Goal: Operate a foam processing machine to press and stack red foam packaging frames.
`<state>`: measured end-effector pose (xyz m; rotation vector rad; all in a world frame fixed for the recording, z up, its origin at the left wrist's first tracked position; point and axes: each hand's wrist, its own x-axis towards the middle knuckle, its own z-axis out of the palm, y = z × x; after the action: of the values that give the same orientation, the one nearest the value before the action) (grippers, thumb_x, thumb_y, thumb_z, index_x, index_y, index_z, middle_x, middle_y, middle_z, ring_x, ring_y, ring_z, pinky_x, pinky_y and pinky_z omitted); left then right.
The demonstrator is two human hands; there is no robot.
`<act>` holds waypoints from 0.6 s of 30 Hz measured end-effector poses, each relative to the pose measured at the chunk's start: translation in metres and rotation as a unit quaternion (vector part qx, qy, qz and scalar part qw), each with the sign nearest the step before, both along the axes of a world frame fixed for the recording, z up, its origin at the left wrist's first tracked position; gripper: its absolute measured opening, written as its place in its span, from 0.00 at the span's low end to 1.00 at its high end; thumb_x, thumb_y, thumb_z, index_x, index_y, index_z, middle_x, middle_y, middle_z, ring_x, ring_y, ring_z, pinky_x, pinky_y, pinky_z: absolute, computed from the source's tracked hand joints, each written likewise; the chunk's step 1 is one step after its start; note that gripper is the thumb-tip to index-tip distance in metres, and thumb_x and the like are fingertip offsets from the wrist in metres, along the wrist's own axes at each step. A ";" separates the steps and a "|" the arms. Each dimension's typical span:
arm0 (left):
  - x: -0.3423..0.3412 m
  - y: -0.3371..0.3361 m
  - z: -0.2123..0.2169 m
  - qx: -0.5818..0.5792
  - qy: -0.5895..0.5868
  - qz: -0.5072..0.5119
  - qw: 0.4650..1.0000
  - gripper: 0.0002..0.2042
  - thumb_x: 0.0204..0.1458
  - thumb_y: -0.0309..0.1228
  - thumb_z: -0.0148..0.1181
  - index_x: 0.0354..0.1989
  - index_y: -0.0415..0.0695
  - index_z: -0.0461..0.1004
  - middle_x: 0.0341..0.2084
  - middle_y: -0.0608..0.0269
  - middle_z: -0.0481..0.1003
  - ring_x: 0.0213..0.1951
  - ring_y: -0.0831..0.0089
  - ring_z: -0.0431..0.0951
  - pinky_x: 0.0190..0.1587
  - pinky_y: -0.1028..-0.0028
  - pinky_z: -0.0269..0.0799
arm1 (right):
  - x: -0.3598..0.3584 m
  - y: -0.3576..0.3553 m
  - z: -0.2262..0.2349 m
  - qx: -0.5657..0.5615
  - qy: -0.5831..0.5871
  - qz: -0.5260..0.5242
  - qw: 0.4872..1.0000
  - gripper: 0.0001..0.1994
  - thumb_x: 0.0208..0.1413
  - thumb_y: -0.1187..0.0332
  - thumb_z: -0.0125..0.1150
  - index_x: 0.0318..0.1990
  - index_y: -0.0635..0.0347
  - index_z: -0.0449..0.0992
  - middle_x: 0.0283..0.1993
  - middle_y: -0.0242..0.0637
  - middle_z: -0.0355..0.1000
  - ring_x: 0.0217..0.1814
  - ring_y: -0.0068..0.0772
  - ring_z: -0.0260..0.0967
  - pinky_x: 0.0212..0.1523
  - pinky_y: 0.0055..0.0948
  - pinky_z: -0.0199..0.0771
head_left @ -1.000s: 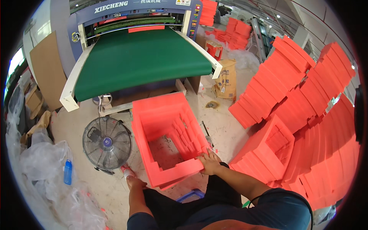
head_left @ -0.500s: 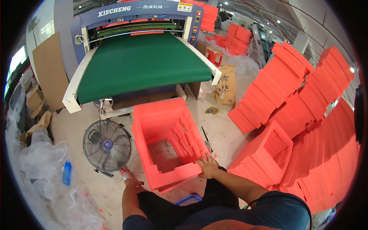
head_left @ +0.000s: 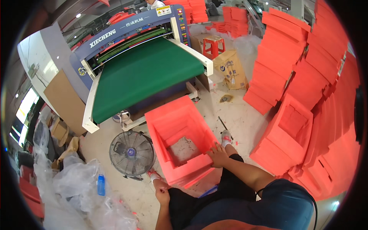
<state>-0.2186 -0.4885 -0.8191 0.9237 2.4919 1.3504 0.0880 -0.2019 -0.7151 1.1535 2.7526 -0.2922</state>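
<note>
Coral-red foam stack (head_left: 193, 167), hollow, fills head view's middle, standing on floor (head_left: 237, 115) before green conveyor (head_left: 149, 73). Light, squashy, easily torn by look; thick near-right corner suits grip. Right hand (head_left: 218, 156) spreads across that corner, unclamped; left hand (head_left: 162, 193) half-curled, apart from foam, contents unclear. Fan (head_left: 132, 153) crowds left side; foam piles (head_left: 274, 61) right.

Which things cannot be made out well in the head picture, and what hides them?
In the head view:
1. Left hand: palm hidden by the hand itself.
2. Right hand: palm hidden by its own back; hold on the red foam unclear.
3. Blue thing: partly covered by the black trousers.
4. Person: cut off by the upper edge and covered below by the machine.
</note>
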 end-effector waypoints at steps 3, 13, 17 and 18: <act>0.007 0.004 0.037 0.018 -0.019 -0.037 0.999 0.09 0.50 0.27 0.70 0.28 0.37 0.74 0.20 0.58 0.76 0.25 0.71 0.76 0.33 0.70 0.74 | 0.004 -0.002 0.008 0.007 0.014 0.013 1.000 0.46 0.40 0.47 0.75 0.70 0.40 0.60 0.72 0.45 0.56 0.80 0.62 0.33 0.75 0.61 0.36; 0.020 0.100 0.134 0.106 -0.078 -0.129 0.983 0.14 0.58 0.33 0.65 0.44 0.35 0.73 0.32 0.58 0.77 0.34 0.74 0.76 0.38 0.74 0.72 | 0.018 -0.002 -0.007 -0.001 0.067 -0.011 0.998 0.42 0.38 0.51 0.74 0.65 0.43 0.65 0.69 0.44 0.59 0.81 0.57 0.35 0.77 0.55 0.36; 0.008 0.137 0.093 -0.075 0.051 -0.098 0.991 0.45 0.47 0.51 0.70 0.69 0.38 0.58 0.61 0.39 0.65 0.61 0.49 0.68 0.64 0.56 0.61 | 0.009 -0.007 -0.014 0.033 0.093 -0.005 0.995 0.41 0.37 0.52 0.74 0.64 0.41 0.67 0.67 0.41 0.61 0.80 0.55 0.36 0.77 0.54 0.36; 0.023 0.146 0.093 -0.078 0.048 -0.101 0.991 0.45 0.47 0.51 0.70 0.69 0.38 0.58 0.61 0.39 0.65 0.61 0.49 0.68 0.64 0.56 0.61 | 0.012 -0.006 -0.019 0.030 0.090 -0.008 0.995 0.41 0.37 0.52 0.74 0.64 0.41 0.67 0.67 0.41 0.61 0.80 0.55 0.36 0.77 0.54 0.36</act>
<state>-0.1955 -0.3428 -0.7256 1.1920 2.4497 1.0578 0.1000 -0.2077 -0.7341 1.2206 2.9274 -0.3347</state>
